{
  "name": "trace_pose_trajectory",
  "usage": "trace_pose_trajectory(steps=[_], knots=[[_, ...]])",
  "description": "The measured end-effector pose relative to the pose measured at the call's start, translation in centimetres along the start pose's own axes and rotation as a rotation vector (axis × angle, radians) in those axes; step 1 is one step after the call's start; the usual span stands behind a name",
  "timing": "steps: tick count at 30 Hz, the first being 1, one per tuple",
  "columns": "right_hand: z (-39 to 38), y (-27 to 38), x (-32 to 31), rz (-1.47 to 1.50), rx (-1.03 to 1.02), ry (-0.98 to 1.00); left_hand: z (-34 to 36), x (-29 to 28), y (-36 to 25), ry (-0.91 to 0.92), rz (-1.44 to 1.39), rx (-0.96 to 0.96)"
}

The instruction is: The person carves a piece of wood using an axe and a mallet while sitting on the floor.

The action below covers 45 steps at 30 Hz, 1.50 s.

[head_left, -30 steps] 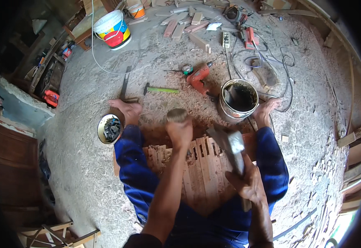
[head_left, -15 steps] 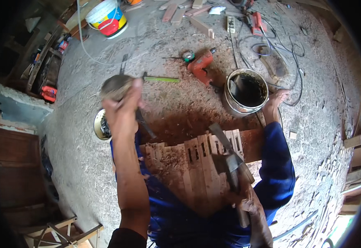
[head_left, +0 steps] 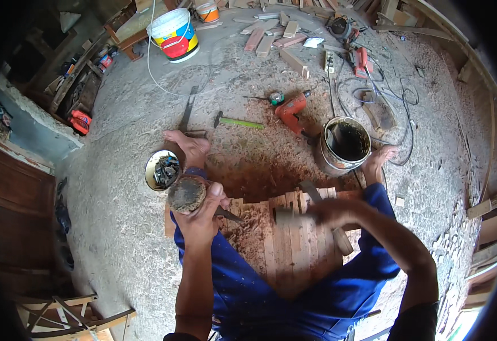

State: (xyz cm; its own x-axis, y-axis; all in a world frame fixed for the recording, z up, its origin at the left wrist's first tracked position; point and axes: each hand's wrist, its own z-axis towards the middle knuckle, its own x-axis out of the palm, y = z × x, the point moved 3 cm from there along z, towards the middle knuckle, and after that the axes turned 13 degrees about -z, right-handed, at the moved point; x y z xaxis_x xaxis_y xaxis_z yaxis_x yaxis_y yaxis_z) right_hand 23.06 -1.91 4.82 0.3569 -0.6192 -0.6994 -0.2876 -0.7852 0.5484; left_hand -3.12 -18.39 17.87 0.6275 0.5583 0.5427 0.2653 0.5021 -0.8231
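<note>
Near the left side of the wood strips (head_left: pixel 302 247), the left hand (head_left: pixel 201 221) grips a round-ended chisel (head_left: pixel 186 194), probably stiff and fairly heavy, best held well behind the blade (head_left: pixel 229 214), while the right hand (head_left: pixel 336 213) is too blurred to tell its grip.

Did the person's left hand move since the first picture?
Yes: the left hand went left in the view, and is now closer to the pale bowl.
</note>
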Motion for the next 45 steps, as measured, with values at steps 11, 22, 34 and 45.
trace_pose_trajectory(steps=[11,22,34,45], knots=[[-5.0,8.3,1.8,0.835,0.487,-0.805,-3.3,1.5,6.9,0.13,0.093,-0.12],[-6.3,11.0,10.2,1.335,0.392,-1.018,-2.6,0.8,10.7,0.164,0.065,-0.132],[-8.6,14.8,1.0,0.39,0.366,-1.021,-7.3,1.0,13.7,0.473,0.499,0.211],[-10.7,20.7,-5.8,-0.403,0.347,-0.935,-6.9,0.8,14.6,0.339,-0.097,-0.229]])
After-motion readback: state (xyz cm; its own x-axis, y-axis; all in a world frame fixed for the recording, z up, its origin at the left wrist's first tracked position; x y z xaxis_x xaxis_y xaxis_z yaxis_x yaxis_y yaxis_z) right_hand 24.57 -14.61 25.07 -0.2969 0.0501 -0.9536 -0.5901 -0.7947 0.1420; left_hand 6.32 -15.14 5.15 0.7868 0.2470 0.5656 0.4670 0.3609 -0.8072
